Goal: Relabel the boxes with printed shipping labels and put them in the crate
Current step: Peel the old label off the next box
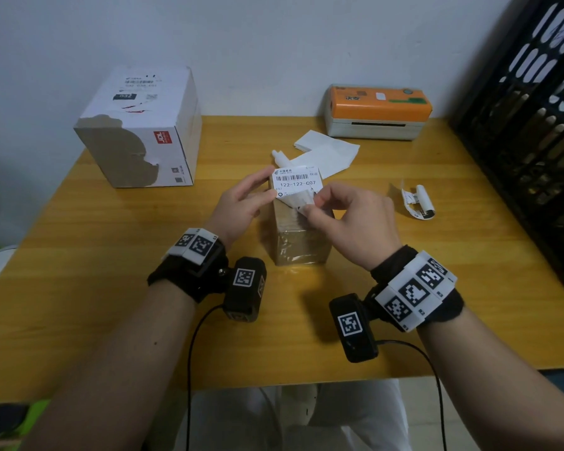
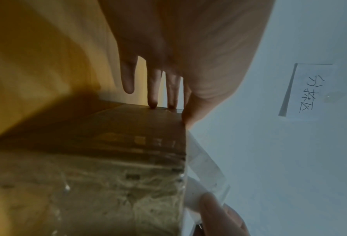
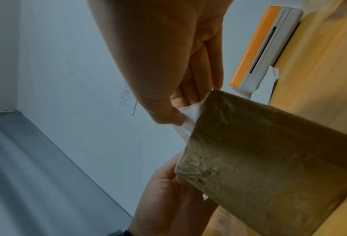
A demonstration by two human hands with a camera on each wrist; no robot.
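A pale, blue-grey wall [image 1: 274, 43] fills the upper part of the head view, evenly and dimly lit. Below it a yellow wooden table [image 1: 111, 304] spans the frame from left to right, its near edge at the bottom. A handwritten paper sign [image 2: 305, 92] is stuck to the wall at the right of the left wrist view. A grey floor [image 3: 37, 175] lies at the lower left of the right wrist view.

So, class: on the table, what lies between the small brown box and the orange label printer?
In the head view, loose white backing sheets lie between the small brown box and the orange label printer.
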